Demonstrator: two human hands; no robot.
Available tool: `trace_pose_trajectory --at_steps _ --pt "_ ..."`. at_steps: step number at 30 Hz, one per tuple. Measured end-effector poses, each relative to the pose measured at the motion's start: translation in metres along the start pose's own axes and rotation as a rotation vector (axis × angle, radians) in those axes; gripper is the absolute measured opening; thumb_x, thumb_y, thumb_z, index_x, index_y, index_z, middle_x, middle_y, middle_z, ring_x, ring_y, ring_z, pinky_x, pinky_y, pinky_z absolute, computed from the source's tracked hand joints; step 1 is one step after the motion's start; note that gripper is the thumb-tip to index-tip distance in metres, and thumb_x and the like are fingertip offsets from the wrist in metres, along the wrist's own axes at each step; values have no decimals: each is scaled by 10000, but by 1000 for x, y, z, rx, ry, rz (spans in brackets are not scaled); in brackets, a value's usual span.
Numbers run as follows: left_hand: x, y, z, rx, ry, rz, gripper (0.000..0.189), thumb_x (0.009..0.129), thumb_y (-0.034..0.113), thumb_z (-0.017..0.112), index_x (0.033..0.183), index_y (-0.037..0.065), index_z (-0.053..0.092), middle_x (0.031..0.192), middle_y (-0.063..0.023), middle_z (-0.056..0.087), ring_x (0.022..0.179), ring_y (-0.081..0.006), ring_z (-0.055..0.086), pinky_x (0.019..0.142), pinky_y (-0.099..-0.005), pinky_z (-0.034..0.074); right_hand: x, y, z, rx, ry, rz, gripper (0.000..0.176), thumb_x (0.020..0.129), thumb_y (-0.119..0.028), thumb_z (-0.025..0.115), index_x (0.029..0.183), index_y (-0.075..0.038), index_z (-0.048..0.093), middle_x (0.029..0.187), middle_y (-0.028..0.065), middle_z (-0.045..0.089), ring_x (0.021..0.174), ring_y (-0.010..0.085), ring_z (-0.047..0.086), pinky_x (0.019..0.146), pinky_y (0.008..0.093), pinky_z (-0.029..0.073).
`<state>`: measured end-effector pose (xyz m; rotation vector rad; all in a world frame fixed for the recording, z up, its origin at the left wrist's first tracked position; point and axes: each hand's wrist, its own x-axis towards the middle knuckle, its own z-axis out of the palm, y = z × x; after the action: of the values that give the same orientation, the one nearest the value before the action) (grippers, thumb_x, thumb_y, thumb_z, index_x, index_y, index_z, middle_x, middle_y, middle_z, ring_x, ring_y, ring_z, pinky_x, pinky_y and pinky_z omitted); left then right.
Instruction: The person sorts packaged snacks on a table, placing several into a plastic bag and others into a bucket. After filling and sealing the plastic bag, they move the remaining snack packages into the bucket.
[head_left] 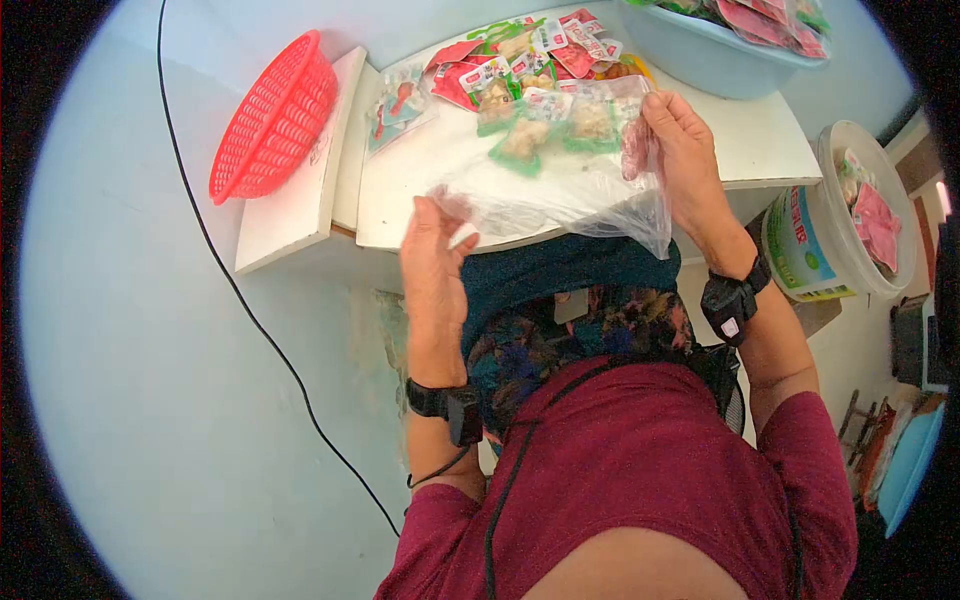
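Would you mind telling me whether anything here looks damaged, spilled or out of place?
One thing: the wall patch below the white table is blotchy and looks flaked, unlike the smoother pale blue around it. The packets on the table lie in a loose heap, but I see nothing spilled.

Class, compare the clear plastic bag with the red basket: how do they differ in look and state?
The clear plastic bag is colourless and limp; the red basket looks stiff and full of holes.

The bag is spread between the left hand and right hand; the basket sits apart from both.

Both look like plastic.
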<state>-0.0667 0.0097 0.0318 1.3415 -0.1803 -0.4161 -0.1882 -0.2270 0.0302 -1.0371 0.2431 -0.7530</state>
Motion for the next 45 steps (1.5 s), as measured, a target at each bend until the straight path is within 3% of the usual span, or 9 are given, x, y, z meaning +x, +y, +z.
trace_pose_trajectory --at_steps 4,10,19,22,31,37,40,43,45 --pt "-19 -4 18 -139 -122 -90 313 965 338 611 1053 39 633 852 -17 634 731 -134 602 658 -296 502 0 8 0 76 44 28 222 1010 -260 512 943 -50 536 718 68 609 505 150 548 473 286 479" --pt "-8 -14 -8 2 -72 24 190 907 215 705 860 37 658 674 17 587 540 -75 508 530 -236 423 3 9 -11 -41 93 -23 224 1010 -265 518 923 -60 539 706 59 615 502 140 558 470 277 477" --pt "-13 3 -16 2 -5 -103 320 942 333 649 958 14 673 677 10 579 602 -99 528 577 -253 436 -6 17 -9 -95 6 39 200 1001 -229 530 885 -67 547 661 41 603 497 115 553 460 256 460" --pt "-5 -5 -31 -7 -132 -95 265 946 270 644 1009 13 646 809 -10 640 651 -94 559 595 -248 442 -10 19 -5 -126 -67 65 183 994 -217 544 898 -61 556 655 36 602 494 103 546 453 247 451" --pt "10 -7 -42 65 77 126 202 906 208 698 871 9 684 634 39 554 543 -53 467 492 -216 334 -15 22 -4 -278 -110 155 150 932 -184 638 907 -44 588 675 15 613 509 72 535 442 241 444" --pt "49 25 -48 402 199 378 251 879 229 726 827 -13 688 589 66 515 527 -37 429 492 -219 312 0 22 19 -313 -181 277 147 882 -163 691 889 -26 639 702 39 640 528 100 594 446 244 490" --pt "73 32 -60 641 300 544 246 865 217 724 930 -16 682 689 -2 595 605 -123 529 575 -283 415 10 33 37 -313 -191 314 168 884 -192 697 853 -41 633 710 35 642 560 108 630 476 239 522" --pt "69 42 -47 1276 681 1312 269 842 187 718 1037 10 660 882 -102 651 793 -260 601 730 -380 475 23 52 57 -308 -161 287 189 864 -195 718 828 -32 630 700 47 644 558 125 649 475 249 545" --pt "49 36 -24 1234 544 1256 265 828 163 720 1051 30 667 940 -128 652 864 -305 607 802 -411 474 31 70 67 -311 -140 245 193 843 -175 729 797 -11 637 679 58 640 526 128 633 437 264 542"
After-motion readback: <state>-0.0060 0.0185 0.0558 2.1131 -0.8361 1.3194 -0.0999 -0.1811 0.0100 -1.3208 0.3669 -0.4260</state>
